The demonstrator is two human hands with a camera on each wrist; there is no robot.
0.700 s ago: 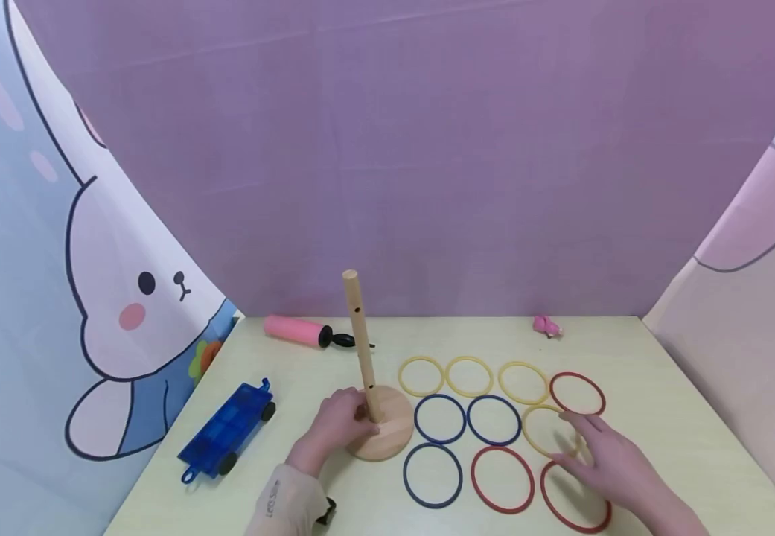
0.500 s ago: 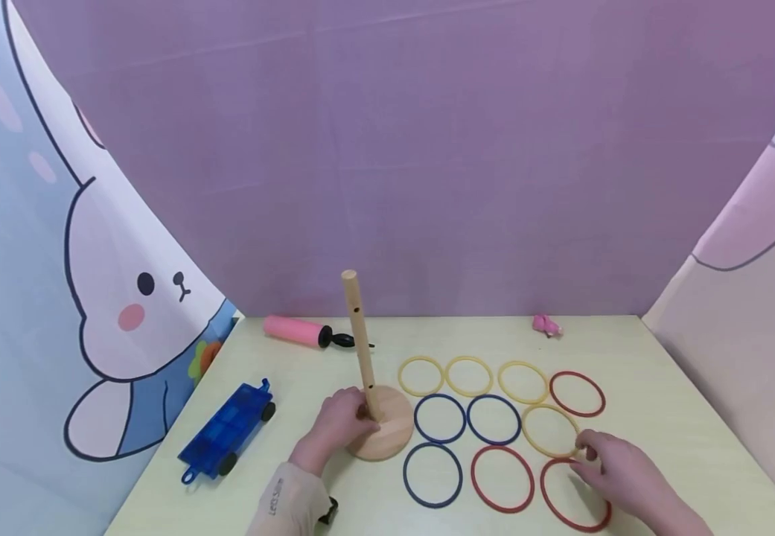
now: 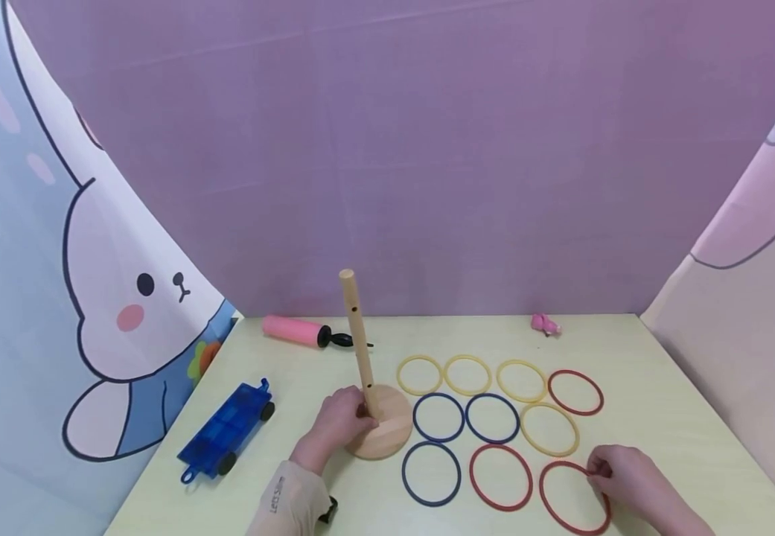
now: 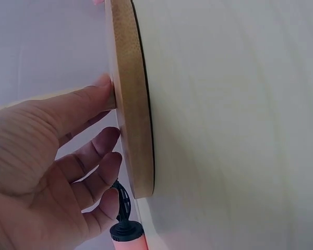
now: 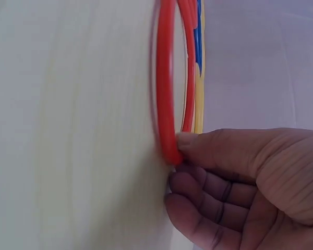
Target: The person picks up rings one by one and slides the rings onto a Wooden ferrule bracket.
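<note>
A wooden peg (image 3: 355, 327) stands upright on a round wooden base (image 3: 390, 435). My left hand (image 3: 343, 420) grips the foot of the peg; in the left wrist view its thumb (image 4: 88, 101) presses where peg meets the base (image 4: 130, 104), with the fingers curled below. My right hand (image 3: 603, 470) pinches the right rim of the nearest red ring (image 3: 541, 493), which lies at the front right. Seen from the right wrist, the thumb (image 5: 198, 143) sits on the red ring (image 5: 165, 78) with the fingers curled under it.
Several yellow, blue and red rings (image 3: 492, 418) lie flat in rows right of the base. A blue toy car (image 3: 226, 430) sits at the left, a pink pump (image 3: 293, 330) behind the peg, a small pink toy (image 3: 545, 324) at the back. Cloth walls enclose the table (image 3: 662, 417).
My right hand drew back from the yellow ring to the near red ring, and its fingers curled onto the rim. The left hand stayed on the peg.
</note>
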